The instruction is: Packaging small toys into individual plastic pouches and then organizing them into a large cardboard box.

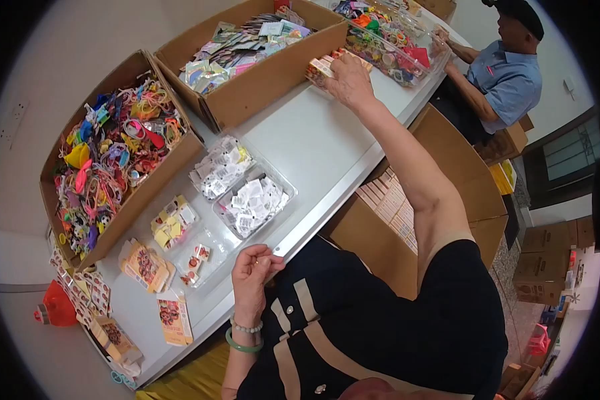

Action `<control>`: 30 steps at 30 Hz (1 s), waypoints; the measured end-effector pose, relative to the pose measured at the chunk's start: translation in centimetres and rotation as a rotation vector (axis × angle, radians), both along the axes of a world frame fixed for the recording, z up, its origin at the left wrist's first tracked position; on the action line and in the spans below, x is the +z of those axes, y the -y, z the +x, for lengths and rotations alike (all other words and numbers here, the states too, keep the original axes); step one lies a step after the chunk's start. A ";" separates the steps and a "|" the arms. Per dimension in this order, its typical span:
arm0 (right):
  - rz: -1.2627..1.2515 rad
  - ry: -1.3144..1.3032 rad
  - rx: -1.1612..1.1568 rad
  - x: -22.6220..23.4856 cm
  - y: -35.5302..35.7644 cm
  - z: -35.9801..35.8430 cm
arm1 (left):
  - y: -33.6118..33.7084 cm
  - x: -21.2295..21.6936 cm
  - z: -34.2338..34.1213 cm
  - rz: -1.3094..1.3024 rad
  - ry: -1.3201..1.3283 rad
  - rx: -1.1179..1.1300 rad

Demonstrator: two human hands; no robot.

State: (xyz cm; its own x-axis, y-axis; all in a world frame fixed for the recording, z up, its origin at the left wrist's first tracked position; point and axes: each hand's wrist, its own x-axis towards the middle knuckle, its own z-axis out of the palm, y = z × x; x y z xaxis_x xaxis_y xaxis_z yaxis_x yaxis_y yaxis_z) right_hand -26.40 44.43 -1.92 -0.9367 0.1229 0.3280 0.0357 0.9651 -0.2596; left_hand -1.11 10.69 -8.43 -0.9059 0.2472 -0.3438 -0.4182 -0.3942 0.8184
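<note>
I observe the right hand point(349, 79) extended across the white table point(293, 160), its fingers partly bent over a row of small printed boxes point(321, 72). The hand touches the boxes; whether it grips one I cannot tell. The row stands just beside the large carton of flat packets point(253, 43), near the clear bin of coloured trinkets point(387, 60).

The left hand point(255, 270) is at the near table edge, fingers curled in and thumb drawn against them. I cannot tell whether something small is pinched there.

Markings: the boxes under the right hand carry orange, red and white printing, too small for me to read. A flat orange carton point(174, 322) at the near left bears lettering and a picture of dark round figures. The white packets point(253, 205) in the clear tray point(288, 185) show fine dark print, illegible at my range. Beneath the table edge, an open carton point(360, 247) contains rows of printed packs point(392, 208) in white and red.

At the far end, a co-worker point(507, 80) in a blue shirt has hands beside the clear bin.
</note>
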 end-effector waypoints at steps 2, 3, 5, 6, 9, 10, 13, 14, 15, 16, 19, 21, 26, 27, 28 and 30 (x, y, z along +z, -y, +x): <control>0.251 -0.221 -0.023 -2.6 -1.7 -2.8 | 0.4 0.2 -0.5 0.039 0.011 -0.018; 0.141 0.043 -0.164 -2.8 -1.8 -3.7 | 0.6 0.1 -0.6 0.059 0.008 -0.041; 0.118 0.050 -0.187 -2.5 -1.6 -3.7 | 0.8 0.0 -0.9 0.078 0.020 -0.076; 0.097 0.053 -0.210 -2.5 -1.6 -3.7 | 0.8 0.1 -1.1 0.076 0.026 -0.084; 0.215 -0.064 -0.066 -3.7 -0.6 -3.1 | 0.5 0.1 -0.9 0.146 0.010 -0.084; 0.213 -0.051 -0.077 -3.9 0.1 -3.1 | 0.6 0.1 -0.7 0.180 -0.009 -0.047; 0.220 -0.078 -0.145 -3.5 0.7 -3.4 | 0.7 0.0 -0.8 0.199 -0.020 -0.034; 0.215 -0.072 -0.163 -3.3 0.4 -3.6 | 0.7 0.0 -0.8 0.187 -0.014 -0.040; 0.211 -0.026 -0.194 -3.1 0.1 -3.6 | 0.8 0.0 -0.8 0.181 -0.007 -0.058; 0.208 0.021 -0.225 -2.8 -0.1 -3.6 | 0.9 -0.2 -0.9 0.186 -0.012 -0.074; 0.214 0.127 -0.240 -1.1 0.3 -4.0 | 0.7 -0.6 -1.1 0.166 -0.021 -0.070; 0.139 0.118 -0.168 0.9 1.5 -2.4 | 0.9 -0.6 -0.7 0.130 -0.028 -0.019; 0.105 0.197 -0.054 1.5 0.2 -2.4 | 0.9 -0.5 -0.8 0.119 -0.055 0.006; 0.124 0.278 -0.027 1.5 -0.3 -2.3 | 0.9 -0.6 -0.9 0.122 -0.063 0.000; 0.122 0.285 -0.029 1.1 -0.4 -1.9 | 0.8 -0.7 -0.9 0.124 -0.073 -0.005; -0.015 0.243 -0.045 0.9 -0.7 -0.7 | 0.7 -0.7 -1.0 0.118 -0.061 -0.017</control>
